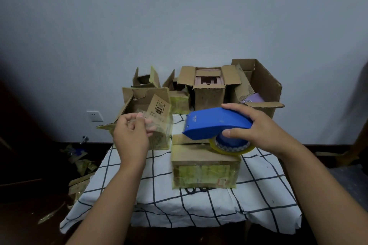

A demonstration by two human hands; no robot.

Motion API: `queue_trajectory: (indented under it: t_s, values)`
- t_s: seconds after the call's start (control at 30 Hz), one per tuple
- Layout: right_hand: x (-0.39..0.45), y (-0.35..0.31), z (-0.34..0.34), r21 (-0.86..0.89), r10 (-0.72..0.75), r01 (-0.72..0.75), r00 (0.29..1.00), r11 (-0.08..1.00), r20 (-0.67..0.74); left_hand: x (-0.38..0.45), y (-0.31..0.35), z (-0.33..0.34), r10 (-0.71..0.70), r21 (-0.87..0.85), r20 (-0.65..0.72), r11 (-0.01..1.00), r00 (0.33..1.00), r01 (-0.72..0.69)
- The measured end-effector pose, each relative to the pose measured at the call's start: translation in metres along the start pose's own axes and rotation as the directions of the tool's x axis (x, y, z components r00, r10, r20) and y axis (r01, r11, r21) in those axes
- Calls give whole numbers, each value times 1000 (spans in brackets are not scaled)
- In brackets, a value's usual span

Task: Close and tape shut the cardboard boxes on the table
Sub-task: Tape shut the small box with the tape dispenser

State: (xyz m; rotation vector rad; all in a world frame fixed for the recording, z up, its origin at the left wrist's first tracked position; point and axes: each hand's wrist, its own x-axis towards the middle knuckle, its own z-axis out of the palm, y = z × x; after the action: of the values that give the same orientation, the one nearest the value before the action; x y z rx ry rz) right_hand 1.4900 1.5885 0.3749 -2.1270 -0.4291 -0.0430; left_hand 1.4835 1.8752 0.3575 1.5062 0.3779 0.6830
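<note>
On the checked tablecloth (258, 195), several cardboard boxes are seen; the large open box (264, 83) at the far right is the biggest, with a purple item lying inside it. Beside it, further left, an open box with a pink object (208, 85) is stood upright with its flaps raised, and smaller open boxes (145, 93) are gathered at the far left.

Nearest the person, a closed box (205, 167) is placed, its long axis running left to right across the view. It lies directly beneath the right hand and to the right of the left hand, so the right hand is judged the nearer.

A blue tape dispenser (217, 123) is gripped by the right hand (256, 131), fingers curled over its top and the thumb pressed at the hub of the tape roll (231, 146), which appears to be resting on the box's top.

A clear strip of tape (159, 125) is drawn leftward from the dispenser's mouth and is pinched by the left hand (131, 135) between thumb and curled fingers, held above the table to the left of the box.

The strip is thus stretched roughly along the box's long axis; lowering it onto the top seam is judged to be what is called for next.
</note>
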Motion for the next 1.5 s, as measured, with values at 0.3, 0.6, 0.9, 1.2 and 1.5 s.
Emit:
queue_trajectory:
  t_s: [0.3, 0.6, 0.9, 1.2, 1.5]
  values:
    - [1, 4, -28, -64, 14, -11, 999, 998, 49, -19, -14, 13, -61, 1, 102, 998, 993, 61]
    - [19, -6, -56, -62, 18, -13, 998, 998, 68, -23, -2, 33, -55, -38, 157, 997, 986, 62]
    - [23, -6, -71, 2, 15, -15, 998, 1000, 53, -19, -25, 31, -201, 201, 335, 970, 921, 139]
    - [25, 1, -63, -18, 39, -37, 987, 999, 159, -20, -33, 21, -212, 272, 336, 955, 918, 121]
    - [25, 12, -48, -114, 117, -97, 975, 989, 187, -21, -38, 15, -198, 268, 287, 956, 937, 120]
